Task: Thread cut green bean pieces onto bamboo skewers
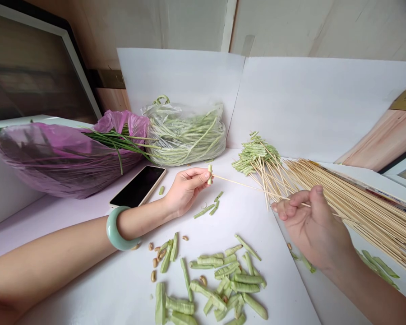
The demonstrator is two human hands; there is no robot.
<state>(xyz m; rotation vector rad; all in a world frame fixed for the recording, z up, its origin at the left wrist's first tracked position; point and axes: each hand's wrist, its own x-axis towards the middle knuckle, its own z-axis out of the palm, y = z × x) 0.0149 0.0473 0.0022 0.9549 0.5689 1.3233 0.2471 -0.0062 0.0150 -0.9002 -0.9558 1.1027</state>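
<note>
Between the thumb and fingers of my left hand (pixel 186 189) is a short piece of green bean (pixel 210 174), held upright. My right hand (pixel 314 225) grips a thin bamboo skewer (pixel 243 183), whose far end meets the bean piece; whether it has gone through, I cannot tell. A few thin bean bits (pixel 204 211) lie just below my left hand. Nearer to me is a loose pile of cut bean pieces (pixel 228 275), with several brown bean seeds (pixel 154 262) scattered beside it.
At the back right are skewers threaded with beans (pixel 257 155), then a bundle of bare skewers (pixel 352 198). A clear bag of long beans (pixel 189 135), a purple bag of green stalks (pixel 71 153) and a phone (pixel 138 186) occupy the left. White boards (pixel 311 104) stand behind.
</note>
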